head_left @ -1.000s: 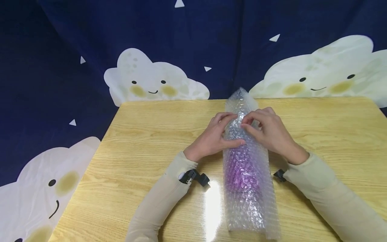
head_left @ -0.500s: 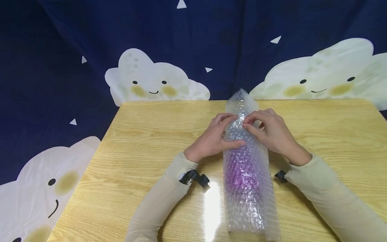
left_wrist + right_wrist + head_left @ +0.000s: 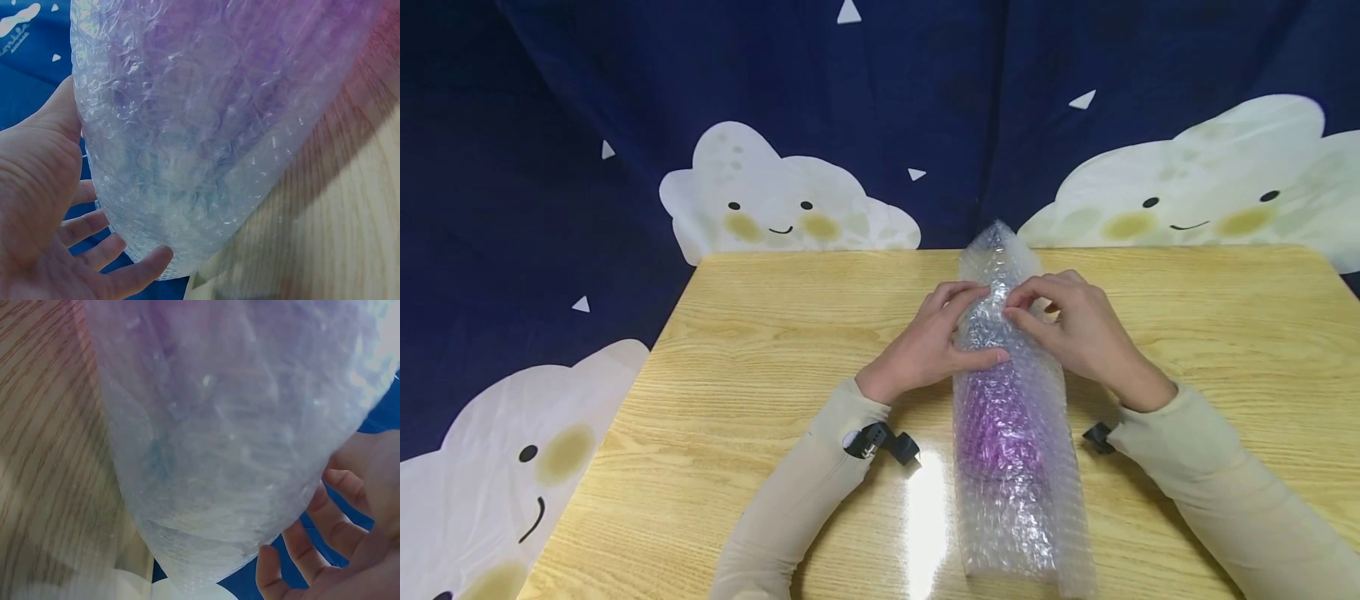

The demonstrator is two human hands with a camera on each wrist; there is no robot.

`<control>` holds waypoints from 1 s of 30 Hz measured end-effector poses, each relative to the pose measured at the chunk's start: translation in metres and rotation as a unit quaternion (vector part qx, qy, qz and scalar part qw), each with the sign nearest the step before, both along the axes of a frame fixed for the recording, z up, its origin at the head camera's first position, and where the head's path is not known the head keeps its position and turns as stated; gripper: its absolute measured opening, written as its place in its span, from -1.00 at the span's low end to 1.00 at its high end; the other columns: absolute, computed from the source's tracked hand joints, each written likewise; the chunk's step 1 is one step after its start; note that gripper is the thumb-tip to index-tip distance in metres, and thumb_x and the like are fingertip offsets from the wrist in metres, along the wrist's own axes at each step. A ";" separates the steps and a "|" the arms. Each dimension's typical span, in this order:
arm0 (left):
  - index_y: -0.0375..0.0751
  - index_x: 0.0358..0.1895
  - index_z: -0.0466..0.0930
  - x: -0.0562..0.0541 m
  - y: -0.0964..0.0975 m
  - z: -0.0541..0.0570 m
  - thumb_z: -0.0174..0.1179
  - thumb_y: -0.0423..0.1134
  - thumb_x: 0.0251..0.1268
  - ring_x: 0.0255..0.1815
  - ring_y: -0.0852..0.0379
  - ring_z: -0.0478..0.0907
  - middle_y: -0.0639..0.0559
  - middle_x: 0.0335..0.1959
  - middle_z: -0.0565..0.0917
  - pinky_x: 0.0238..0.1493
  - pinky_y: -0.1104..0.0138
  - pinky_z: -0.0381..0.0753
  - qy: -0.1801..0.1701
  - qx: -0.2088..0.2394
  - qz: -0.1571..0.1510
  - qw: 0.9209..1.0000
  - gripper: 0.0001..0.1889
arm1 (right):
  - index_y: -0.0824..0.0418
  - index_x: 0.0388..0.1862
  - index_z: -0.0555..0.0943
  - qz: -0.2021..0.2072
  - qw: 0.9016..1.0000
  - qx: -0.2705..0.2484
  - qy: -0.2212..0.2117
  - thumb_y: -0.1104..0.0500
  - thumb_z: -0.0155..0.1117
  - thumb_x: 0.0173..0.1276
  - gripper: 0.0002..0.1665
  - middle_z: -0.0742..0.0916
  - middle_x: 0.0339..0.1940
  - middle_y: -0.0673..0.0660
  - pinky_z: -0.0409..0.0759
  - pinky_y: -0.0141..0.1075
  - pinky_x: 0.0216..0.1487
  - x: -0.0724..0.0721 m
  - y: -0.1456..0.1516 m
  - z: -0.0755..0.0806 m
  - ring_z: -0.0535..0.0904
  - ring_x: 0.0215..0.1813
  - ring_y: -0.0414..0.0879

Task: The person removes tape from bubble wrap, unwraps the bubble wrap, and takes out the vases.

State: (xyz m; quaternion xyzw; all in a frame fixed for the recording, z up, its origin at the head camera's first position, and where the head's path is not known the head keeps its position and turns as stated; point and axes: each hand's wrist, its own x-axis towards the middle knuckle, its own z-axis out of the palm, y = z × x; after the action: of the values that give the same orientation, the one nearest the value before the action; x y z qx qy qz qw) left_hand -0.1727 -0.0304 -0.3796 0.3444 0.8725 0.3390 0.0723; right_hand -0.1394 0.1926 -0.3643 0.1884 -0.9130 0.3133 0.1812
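If my right hand (image 3: 1075, 327) tugs hard, the long, clear bubble-wrap bundle (image 3: 1003, 521) could tear or twist, since only the light touch of my left hand (image 3: 928, 342) seems to steady it. Its pointed tip, at the far edge of the yellow wood-grain table (image 3: 760, 350) about midway between the far corners, could then slip over. The loose, clear strip (image 3: 1075, 550) down its right side might also unroll and bare the purple, shiny contents (image 3: 1000, 429).

My left fingers are spread on the wrap; my right thumb and forefinger nearly meet above it, though I can't tell whether they pinch film.

Compared with a second ago, my right hand sits slightly nearer the table's right edge; my left hand and the bundle look unchanged.
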 end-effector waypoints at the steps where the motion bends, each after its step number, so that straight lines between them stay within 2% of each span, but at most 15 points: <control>1: -0.02 0.61 0.21 0.000 0.000 0.000 0.39 0.24 0.26 0.60 0.05 0.19 0.00 0.61 0.19 0.55 0.10 0.45 -0.001 0.000 0.000 1.000 -0.07 | 0.08 -0.25 0.76 -0.001 1.000 -0.001 -0.001 0.22 0.47 0.36 -0.96 0.80 -0.34 0.05 0.61 -0.10 -0.20 0.000 0.000 0.001 0.60 -0.15 -0.05; 9: 0.02 0.63 0.18 0.000 0.000 0.000 0.37 0.26 0.26 0.56 0.05 0.21 0.00 0.62 0.18 0.52 0.09 0.48 -0.007 -0.002 0.001 1.000 -0.05 | 0.05 -0.24 0.77 -0.012 1.000 0.002 -0.003 0.20 0.47 0.35 -0.95 0.82 -0.30 0.06 0.47 -0.20 -0.20 0.003 0.001 0.004 0.62 -0.11 0.01; 19: 0.00 0.63 0.18 0.000 -0.001 -0.001 0.39 0.22 0.26 0.55 0.04 0.22 -0.01 0.61 0.20 0.52 0.08 0.48 -0.003 0.005 -0.002 1.000 -0.06 | 0.07 -0.27 0.76 -0.015 1.000 0.004 -0.003 0.23 0.47 0.35 -0.95 0.82 -0.29 0.06 0.58 -0.10 -0.16 0.006 0.001 0.002 0.61 -0.11 -0.02; 30: 0.03 0.63 0.18 0.001 -0.001 0.001 0.37 0.26 0.27 0.57 0.05 0.20 0.02 0.62 0.18 0.53 0.09 0.47 -0.010 0.003 -0.001 1.000 -0.06 | 0.07 -0.23 0.78 -0.016 1.000 0.011 -0.001 0.20 0.49 0.34 -0.94 0.81 -0.28 0.03 0.54 -0.37 -0.26 0.019 0.000 0.004 0.58 -0.18 -0.12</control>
State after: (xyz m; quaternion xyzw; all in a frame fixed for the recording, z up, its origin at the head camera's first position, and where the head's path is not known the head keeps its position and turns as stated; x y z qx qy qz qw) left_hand -0.1720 -0.0314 -0.3789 0.3421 0.8703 0.3450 0.0801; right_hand -0.1208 0.1924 -0.3601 0.1756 -0.9193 0.3010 0.1829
